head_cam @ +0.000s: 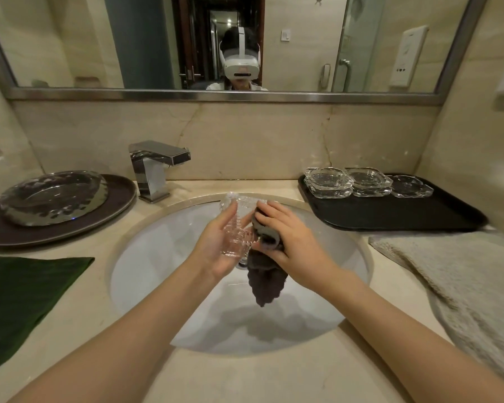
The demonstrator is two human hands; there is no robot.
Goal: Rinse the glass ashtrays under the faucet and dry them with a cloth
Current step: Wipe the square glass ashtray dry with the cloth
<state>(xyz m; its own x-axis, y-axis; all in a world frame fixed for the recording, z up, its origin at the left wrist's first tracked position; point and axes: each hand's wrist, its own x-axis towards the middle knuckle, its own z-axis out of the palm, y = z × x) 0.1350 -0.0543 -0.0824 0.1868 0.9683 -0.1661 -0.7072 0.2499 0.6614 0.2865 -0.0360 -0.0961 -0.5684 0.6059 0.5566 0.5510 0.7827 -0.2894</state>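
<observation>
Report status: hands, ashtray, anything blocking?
Left hand holds ashtray over sink. Right hand wiping it with cloth. Faucet clear, nothing blocking.

The cloth (266,237) hides part of the ashtray (239,225); it is blurred.

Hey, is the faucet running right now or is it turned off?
Off: no water falls from the faucet spout into the sink.
</observation>
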